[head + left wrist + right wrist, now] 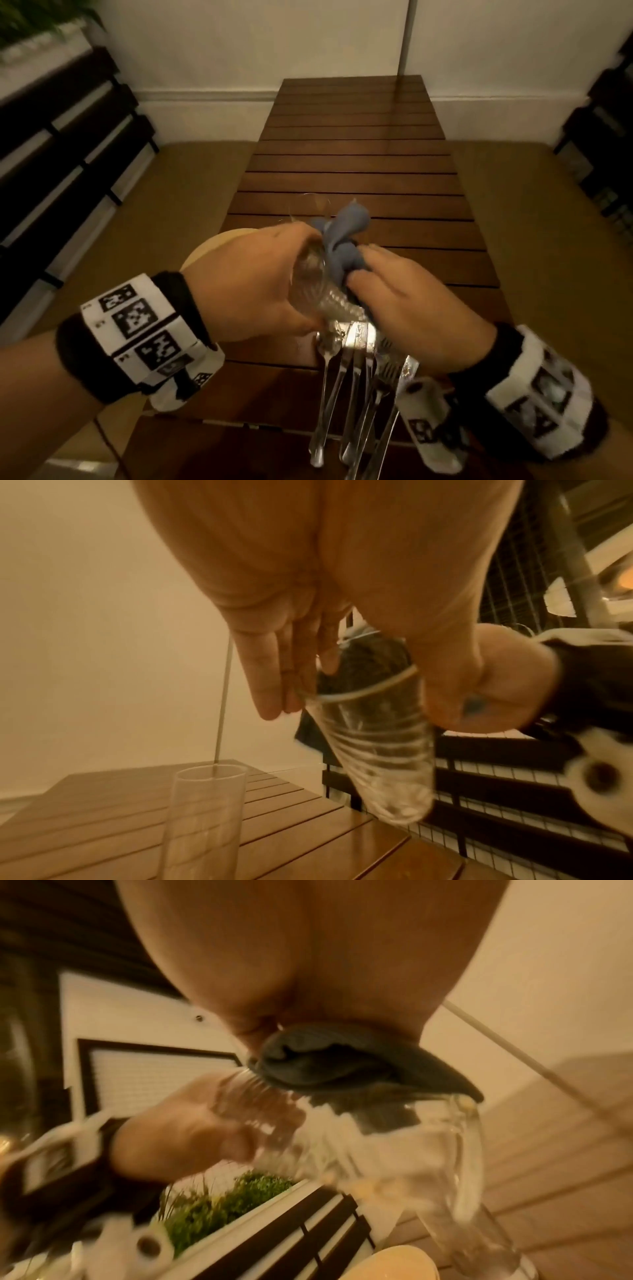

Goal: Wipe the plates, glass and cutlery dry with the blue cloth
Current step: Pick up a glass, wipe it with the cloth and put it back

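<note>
Right now our left hand [253, 281] wraps around a ribbed glass [320, 287], holding it tilted above the slatted wooden table [359, 164]. Our right hand [407, 301] pinches the blue cloth [342, 246], which is stuffed into the glass's mouth. Below both hands lies a cluster of cutlery [356, 387]; a cream plate [209, 250] peeks out behind our left hand, beside a second, straight glass [205, 821] standing upright.
</note>
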Demonstrator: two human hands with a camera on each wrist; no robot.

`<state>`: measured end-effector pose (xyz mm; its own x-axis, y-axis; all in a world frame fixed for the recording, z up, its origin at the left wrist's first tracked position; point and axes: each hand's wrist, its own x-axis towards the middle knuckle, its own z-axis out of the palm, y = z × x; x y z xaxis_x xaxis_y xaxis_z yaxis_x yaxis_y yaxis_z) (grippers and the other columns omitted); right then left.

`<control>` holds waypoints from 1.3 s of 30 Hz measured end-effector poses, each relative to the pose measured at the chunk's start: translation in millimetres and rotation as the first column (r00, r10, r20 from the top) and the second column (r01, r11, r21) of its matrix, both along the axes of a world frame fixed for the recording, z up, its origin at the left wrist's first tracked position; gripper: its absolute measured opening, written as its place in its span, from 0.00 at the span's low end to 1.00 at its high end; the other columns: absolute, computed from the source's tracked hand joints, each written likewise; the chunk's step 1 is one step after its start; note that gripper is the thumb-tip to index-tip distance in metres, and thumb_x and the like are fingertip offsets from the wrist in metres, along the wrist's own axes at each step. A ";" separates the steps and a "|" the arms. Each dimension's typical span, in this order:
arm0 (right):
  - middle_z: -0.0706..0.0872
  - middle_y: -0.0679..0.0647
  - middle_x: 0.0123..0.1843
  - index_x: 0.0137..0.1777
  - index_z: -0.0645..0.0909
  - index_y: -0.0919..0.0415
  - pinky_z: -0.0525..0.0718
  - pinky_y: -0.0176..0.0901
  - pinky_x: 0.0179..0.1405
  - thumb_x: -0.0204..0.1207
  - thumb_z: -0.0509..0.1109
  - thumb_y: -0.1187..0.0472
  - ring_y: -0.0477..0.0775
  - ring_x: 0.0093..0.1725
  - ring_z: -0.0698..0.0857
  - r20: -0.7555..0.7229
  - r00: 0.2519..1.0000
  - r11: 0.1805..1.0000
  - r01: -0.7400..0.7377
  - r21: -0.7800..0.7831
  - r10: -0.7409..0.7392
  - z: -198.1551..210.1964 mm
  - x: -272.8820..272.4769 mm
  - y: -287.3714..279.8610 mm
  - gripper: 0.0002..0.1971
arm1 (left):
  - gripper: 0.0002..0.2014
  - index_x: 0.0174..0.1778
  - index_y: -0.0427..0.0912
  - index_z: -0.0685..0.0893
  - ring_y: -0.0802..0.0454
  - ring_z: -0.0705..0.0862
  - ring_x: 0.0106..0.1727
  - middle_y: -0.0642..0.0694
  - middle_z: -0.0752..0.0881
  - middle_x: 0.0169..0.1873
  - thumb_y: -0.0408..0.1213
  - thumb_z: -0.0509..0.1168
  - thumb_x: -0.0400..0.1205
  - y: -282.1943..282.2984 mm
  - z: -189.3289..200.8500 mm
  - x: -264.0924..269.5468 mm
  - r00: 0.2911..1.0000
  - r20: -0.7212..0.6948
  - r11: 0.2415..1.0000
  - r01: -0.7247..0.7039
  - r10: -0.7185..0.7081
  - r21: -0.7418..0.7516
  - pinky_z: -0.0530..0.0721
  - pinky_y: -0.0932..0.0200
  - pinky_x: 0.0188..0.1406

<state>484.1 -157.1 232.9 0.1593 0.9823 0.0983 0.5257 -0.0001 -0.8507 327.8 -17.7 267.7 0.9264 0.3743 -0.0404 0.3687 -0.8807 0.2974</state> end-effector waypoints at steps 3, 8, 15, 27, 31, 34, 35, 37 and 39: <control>0.75 0.47 0.72 0.73 0.73 0.53 0.74 0.38 0.70 0.86 0.54 0.55 0.39 0.69 0.74 0.334 0.941 0.990 0.000 0.142 -0.048 -23.1 -25.5 -8.9 0.17 | 0.45 0.71 0.56 0.71 0.69 0.80 0.47 0.71 0.74 0.46 0.67 0.75 0.59 9.2 0.3 -4.9 0.982 0.107 0.986 -0.151 0.158 -0.071 0.83 0.69 0.43; 0.85 0.43 0.44 0.52 0.80 0.57 0.85 0.41 0.43 0.87 0.54 0.55 0.42 0.41 0.83 -0.212 0.963 0.985 0.172 0.021 -0.164 -33.5 -16.6 -0.1 0.13 | 0.43 0.70 0.59 0.71 0.70 0.80 0.50 0.70 0.78 0.52 0.70 0.72 0.60 1.9 -1.0 -17.0 0.997 0.075 0.999 -0.002 0.006 -0.052 0.86 0.66 0.49; 0.81 0.42 0.37 0.39 0.79 0.48 0.82 0.36 0.46 0.85 0.59 0.61 0.36 0.36 0.79 -0.184 0.978 0.941 -0.148 -0.303 0.095 0.8 15.3 23.5 0.14 | 0.32 0.69 0.45 0.73 0.46 0.91 0.55 0.42 0.90 0.60 0.64 0.59 0.76 -5.1 -6.5 -26.3 0.867 0.021 0.809 0.456 -0.498 0.372 0.90 0.44 0.55; 0.85 0.67 0.54 0.60 0.81 0.68 0.80 0.63 0.61 0.82 0.62 0.52 0.62 0.50 0.85 -0.603 0.793 0.834 -0.390 -0.390 0.089 -27.5 23.8 28.9 0.19 | 0.26 0.73 0.42 0.74 0.44 0.85 0.66 0.43 0.88 0.65 0.52 0.67 0.83 -9.9 -8.5 -31.8 0.788 0.088 0.740 0.525 -0.609 0.420 0.80 0.41 0.70; 0.85 0.67 0.64 0.67 0.80 0.67 0.77 0.68 0.69 0.84 0.59 0.56 0.70 0.63 0.83 -0.483 0.855 0.921 -0.326 -0.215 0.190 -10.8 29.3 15.2 0.19 | 0.31 0.71 0.36 0.78 0.43 0.86 0.65 0.40 0.88 0.64 0.59 0.65 0.83 6.9 -3.9 -38.0 0.839 0.129 0.799 0.440 -0.528 0.410 0.82 0.41 0.68; 0.86 0.49 0.57 0.60 0.82 0.55 0.84 0.56 0.58 0.85 0.59 0.60 0.53 0.56 0.85 -0.232 0.945 0.958 -0.262 -0.117 0.231 -4.6 22.0 -4.3 0.12 | 0.37 0.69 0.36 0.80 0.52 0.82 0.63 0.44 0.89 0.60 0.63 0.71 0.75 15.2 -6.6 -43.2 0.913 0.131 0.883 0.324 -0.385 0.341 0.79 0.61 0.67; 0.83 0.46 0.58 0.59 0.82 0.52 0.84 0.55 0.58 0.85 0.58 0.59 0.49 0.57 0.84 -0.137 0.964 0.967 -0.241 -0.079 0.229 -6.8 15.8 -7.9 0.11 | 0.40 0.71 0.40 0.78 0.58 0.79 0.61 0.50 0.87 0.58 0.65 0.72 0.71 16.1 -8.2 -43.6 0.944 0.131 0.924 0.256 -0.302 0.285 0.77 0.68 0.62; 0.76 0.46 0.68 0.61 0.80 0.52 0.80 0.53 0.68 0.86 0.56 0.59 0.46 0.68 0.77 -0.043 0.980 0.980 -0.197 -0.037 0.195 -13.1 -1.3 -9.8 0.12 | 0.43 0.73 0.52 0.72 0.71 0.75 0.52 0.67 0.79 0.55 0.72 0.69 0.65 14.9 -11.9 -42.1 0.985 0.142 0.986 0.073 -0.094 0.147 0.76 0.72 0.52; 0.62 0.47 0.83 0.74 0.74 0.54 0.64 0.46 0.82 0.87 0.55 0.58 0.40 0.83 0.59 0.157 0.979 0.990 -0.137 0.020 0.133 -24.4 -18.5 -4.8 0.18 | 0.42 0.71 0.60 0.73 0.73 0.79 0.51 0.71 0.79 0.52 0.73 0.69 0.62 16.7 -16.5 -39.0 0.976 0.180 0.992 -0.122 0.125 -0.031 0.84 0.65 0.49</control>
<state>465.7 -161.9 208.6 0.0058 0.9899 0.1417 0.6446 0.1046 -0.7573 288.8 -1.0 251.2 0.8656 0.4872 0.1153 0.4127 -0.8248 0.3864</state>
